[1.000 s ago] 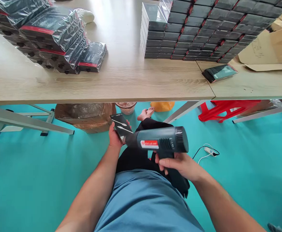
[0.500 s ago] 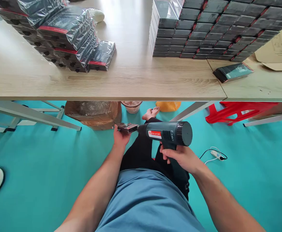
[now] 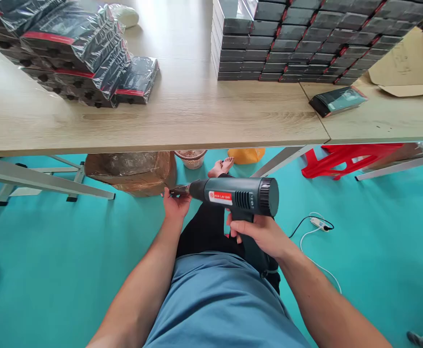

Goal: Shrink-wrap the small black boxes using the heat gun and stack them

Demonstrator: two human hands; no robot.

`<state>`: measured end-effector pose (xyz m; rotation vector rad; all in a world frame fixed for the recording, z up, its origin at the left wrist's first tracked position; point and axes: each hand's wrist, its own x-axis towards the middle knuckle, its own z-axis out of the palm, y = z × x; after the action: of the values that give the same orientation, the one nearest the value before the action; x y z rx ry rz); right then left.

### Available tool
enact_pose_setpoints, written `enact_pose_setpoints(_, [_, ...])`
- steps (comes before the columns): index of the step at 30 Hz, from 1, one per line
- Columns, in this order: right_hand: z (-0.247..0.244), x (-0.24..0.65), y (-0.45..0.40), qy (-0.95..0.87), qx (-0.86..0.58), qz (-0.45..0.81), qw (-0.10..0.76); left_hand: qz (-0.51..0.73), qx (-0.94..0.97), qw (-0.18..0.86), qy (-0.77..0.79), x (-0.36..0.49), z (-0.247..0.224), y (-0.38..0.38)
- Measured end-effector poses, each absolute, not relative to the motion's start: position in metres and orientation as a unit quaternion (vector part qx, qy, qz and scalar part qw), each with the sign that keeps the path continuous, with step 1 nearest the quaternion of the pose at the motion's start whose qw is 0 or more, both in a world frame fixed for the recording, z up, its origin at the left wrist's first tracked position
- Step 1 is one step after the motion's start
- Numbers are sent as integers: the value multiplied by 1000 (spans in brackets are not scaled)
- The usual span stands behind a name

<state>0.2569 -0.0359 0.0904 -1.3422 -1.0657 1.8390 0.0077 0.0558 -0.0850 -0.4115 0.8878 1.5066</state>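
Observation:
My left hand (image 3: 176,205) holds a small dark box (image 3: 178,191) by its edges, below the table's front edge. The heat gun (image 3: 238,195), dark green with a red and white label, is gripped by its handle in my right hand (image 3: 257,229). Its nozzle points left and overlaps the box in view; whether they touch I cannot tell. Plastic-wrapped black boxes (image 3: 66,53) are stacked at the table's left, with one wrapped box (image 3: 138,79) beside them.
A large block of dark boxes (image 3: 287,43) stands on the wooden table (image 3: 197,116). To its right lie a single box (image 3: 338,100) and cardboard (image 3: 407,63). Below are a carton (image 3: 135,169), a bucket (image 3: 191,158), a red stool (image 3: 345,157) and a power strip (image 3: 320,224).
The heat gun and my right hand have moved left, and its nozzle now overlaps the box. My left hand has shifted slightly left with the box, now seen more edge-on. The whole view has shifted a little.

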Motion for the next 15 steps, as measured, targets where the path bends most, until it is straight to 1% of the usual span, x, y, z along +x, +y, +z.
enact_pose_setpoints(2, [91, 256, -32, -396, -543, 666, 323, 650, -183, 627, 388, 8, -83, 55])
enact_pose_setpoints(3, [91, 256, -30, -400, -552, 660, 315, 649, -184, 628, 388, 9, -82, 55])
enact_pose_setpoints(5, [92, 257, -28, -418, -538, 677, 279, 653, -186, 626, 385, 10, -81, 54])
enact_pose_setpoints(7, [93, 256, -27, -431, -501, 702, 266, 658, -184, 626, 376, 11, -81, 55])
enact_pose_setpoints(9, [92, 256, -28, -425, -505, 694, 288, 656, -191, 631, 368, 12, -81, 55])
enact_pose_setpoints(12, [89, 263, -29, -380, -564, 654, 331, 646, -210, 638, 362, 11, -81, 55])
enact_pose_setpoints(15, [85, 278, -32, -328, -560, 685, 332, 652, -204, 642, 348, 10, -81, 54])
